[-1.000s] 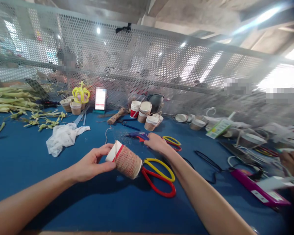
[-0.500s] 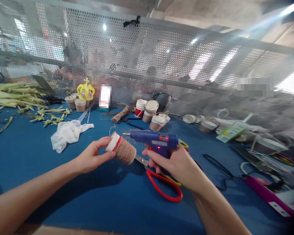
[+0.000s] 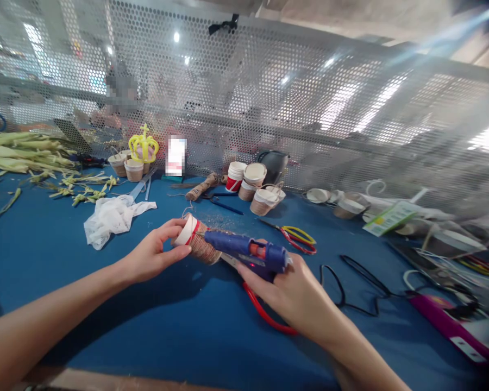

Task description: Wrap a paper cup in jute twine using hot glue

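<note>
My left hand (image 3: 160, 251) grips a small paper cup (image 3: 206, 248) by its white rim end, thumb and fingers on either side. Brown twine is wound round most of the cup, and a red band shows beside the white rim. The cup lies tilted on its side in the air. In my right hand (image 3: 287, 288) is a blue hot glue gun (image 3: 244, 250), its nozzle at the red band; whether it touches cannot be made out. Red-handled scissors (image 3: 264, 312) lie on the table beneath, partly hidden by the gun and my right hand.
Yellow-and-red-handled snips (image 3: 295, 236) lie behind the gun. Wrapped cups (image 3: 264, 201), a twine roll (image 3: 204, 187) and a crumpled white cloth (image 3: 110, 217) are farther back. A black cord (image 3: 362, 282) and purple power strip (image 3: 444, 320) are at right. A perforated metal screen (image 3: 244, 108) stands behind.
The glue gun has moved down and left, its nozzle going from above the cup to the red band. My left hand still holds the cup in nearly the same place.
</note>
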Demonstrator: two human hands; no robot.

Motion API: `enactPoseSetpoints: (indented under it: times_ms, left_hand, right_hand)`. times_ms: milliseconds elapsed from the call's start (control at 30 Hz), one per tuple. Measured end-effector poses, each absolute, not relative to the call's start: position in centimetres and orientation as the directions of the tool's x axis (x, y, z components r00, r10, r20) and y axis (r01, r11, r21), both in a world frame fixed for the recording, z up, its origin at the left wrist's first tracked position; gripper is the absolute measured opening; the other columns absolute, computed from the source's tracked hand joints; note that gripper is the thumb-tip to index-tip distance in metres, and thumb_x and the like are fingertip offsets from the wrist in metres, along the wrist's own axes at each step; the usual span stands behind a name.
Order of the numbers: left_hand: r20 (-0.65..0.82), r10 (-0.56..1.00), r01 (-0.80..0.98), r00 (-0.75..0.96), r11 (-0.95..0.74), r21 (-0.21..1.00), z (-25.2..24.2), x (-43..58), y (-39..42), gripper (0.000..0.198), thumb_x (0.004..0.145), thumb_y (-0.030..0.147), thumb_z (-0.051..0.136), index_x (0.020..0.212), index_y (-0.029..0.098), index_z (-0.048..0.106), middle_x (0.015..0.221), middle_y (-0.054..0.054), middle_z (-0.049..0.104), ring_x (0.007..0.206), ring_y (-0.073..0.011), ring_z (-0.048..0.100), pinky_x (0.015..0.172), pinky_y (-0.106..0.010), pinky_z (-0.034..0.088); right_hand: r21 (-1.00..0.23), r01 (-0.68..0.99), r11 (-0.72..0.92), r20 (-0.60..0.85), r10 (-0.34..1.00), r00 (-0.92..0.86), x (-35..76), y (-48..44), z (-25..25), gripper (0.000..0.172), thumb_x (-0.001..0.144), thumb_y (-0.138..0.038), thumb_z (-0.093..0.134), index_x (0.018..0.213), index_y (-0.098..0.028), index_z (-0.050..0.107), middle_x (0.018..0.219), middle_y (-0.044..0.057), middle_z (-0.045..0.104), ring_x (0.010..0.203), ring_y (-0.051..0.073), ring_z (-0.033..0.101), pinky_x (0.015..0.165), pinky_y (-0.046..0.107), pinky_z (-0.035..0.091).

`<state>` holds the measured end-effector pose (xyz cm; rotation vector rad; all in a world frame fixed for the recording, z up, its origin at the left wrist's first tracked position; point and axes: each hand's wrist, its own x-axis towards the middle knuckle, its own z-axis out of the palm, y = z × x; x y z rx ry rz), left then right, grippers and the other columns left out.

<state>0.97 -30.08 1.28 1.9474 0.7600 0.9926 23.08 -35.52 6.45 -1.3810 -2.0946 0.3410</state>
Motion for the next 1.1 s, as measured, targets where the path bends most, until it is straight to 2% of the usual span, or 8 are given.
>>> enactPoseSetpoints:
  times_ms: [100, 333, 500, 800, 1100]
  left_hand:
    - [0.368, 0.779, 0.151, 0.507, -0.501, 0.852, 1.36, 1.05, -30.03, 0.020, 0.083, 0.023, 0.051, 0.099, 0.015, 0.061, 0.119, -0.010, 0.052, 0.115, -0.0233, 0.046, 0.101, -0.034, 0.032]
    - [0.367, 0.775, 0.151, 0.515, -0.503, 0.851, 1.55, 1.18, -29.98, 0.022, 0.083, 0.020, 0.050, 0.102, 0.016, 0.059, 0.118, -0.010, 0.051, 0.113, -0.0219, 0.047, 0.101, -0.036, 0.032]
    - [0.370, 0.771, 0.153, 0.519, -0.509, 0.847, 1.44, 1.09, -30.00, 0.021, 0.083, 0.020, 0.050, 0.101, 0.016, 0.060, 0.119, -0.011, 0.051, 0.113, -0.0218, 0.047, 0.101, -0.037, 0.032]
    - [0.398, 0.755, 0.171, 0.521, -0.549, 0.818, 1.13, 1.08, -29.81, 0.022, 0.083, 0.022, 0.050, 0.100, 0.017, 0.061, 0.119, -0.010, 0.052, 0.115, -0.0233, 0.046, 0.101, -0.038, 0.032]
    - [0.402, 0.740, 0.213, 0.539, -0.582, 0.785, 1.04, 0.84, -29.83, 0.021, 0.085, 0.026, 0.048, 0.101, 0.018, 0.059, 0.128, -0.009, 0.047, 0.126, -0.0231, 0.036, 0.106, -0.036, 0.027]
  right_hand:
    - [-0.515, 0.747, 0.421, 0.308, 0.904, -0.296, 23.18, -35.71, 6.17, 0.013, 0.080, -0.025, 0.050, 0.078, -0.018, 0.061, 0.066, 0.001, 0.062, 0.060, 0.014, 0.056, 0.057, 0.024, 0.045]
    - [-0.484, 0.767, 0.422, 0.302, 0.903, -0.307, 23.31, -35.98, 6.09, 0.009, 0.080, -0.021, 0.049, 0.078, -0.019, 0.058, 0.070, 0.000, 0.061, 0.062, 0.013, 0.055, 0.059, 0.023, 0.044]
    - [-0.460, 0.784, 0.417, 0.286, 0.905, -0.314, 23.13, -36.29, 6.22, 0.008, 0.079, -0.022, 0.051, 0.073, -0.020, 0.055, 0.061, -0.002, 0.056, 0.052, 0.012, 0.048, 0.051, 0.023, 0.042]
    - [-0.408, 0.801, 0.438, 0.301, 0.893, -0.335, 23.18, -36.49, 6.49, 0.007, 0.078, -0.021, 0.050, 0.073, -0.020, 0.054, 0.060, -0.003, 0.056, 0.051, 0.011, 0.048, 0.052, 0.023, 0.041]
    - [-0.437, 0.795, 0.421, 0.366, 0.891, -0.270, 23.59, -35.95, 6.41, 0.005, 0.079, -0.022, 0.053, 0.076, -0.020, 0.056, 0.063, -0.002, 0.059, 0.055, 0.012, 0.052, 0.053, 0.021, 0.041]
